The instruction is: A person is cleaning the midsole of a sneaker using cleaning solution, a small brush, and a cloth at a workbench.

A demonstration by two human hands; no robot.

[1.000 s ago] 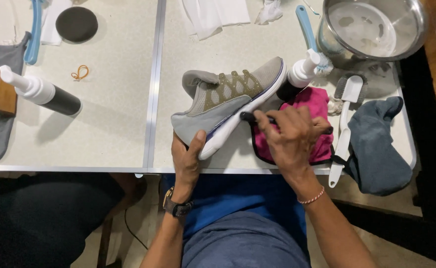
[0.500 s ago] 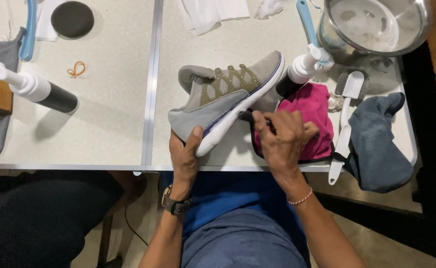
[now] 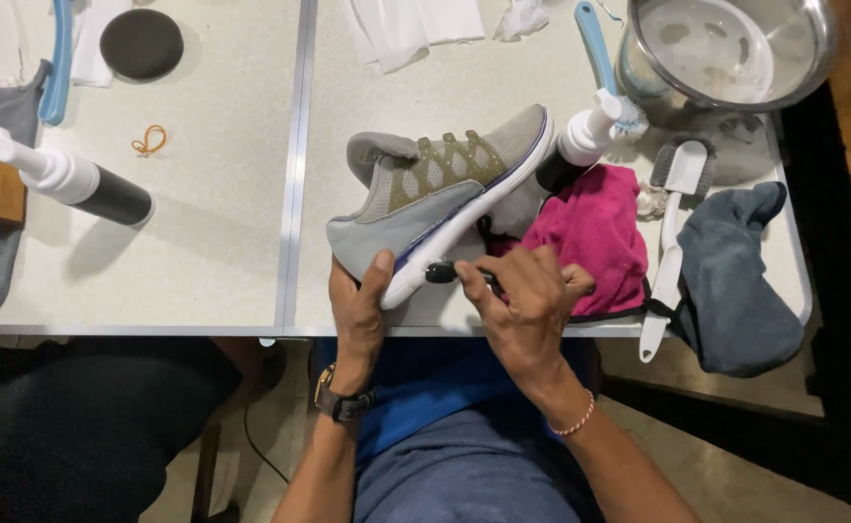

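Since the earlier frame the grey shoe has been tilted slightly, heel gripped by the left hand at the table edge so its white sole is presented to a small dark brush pinched in the right hand.
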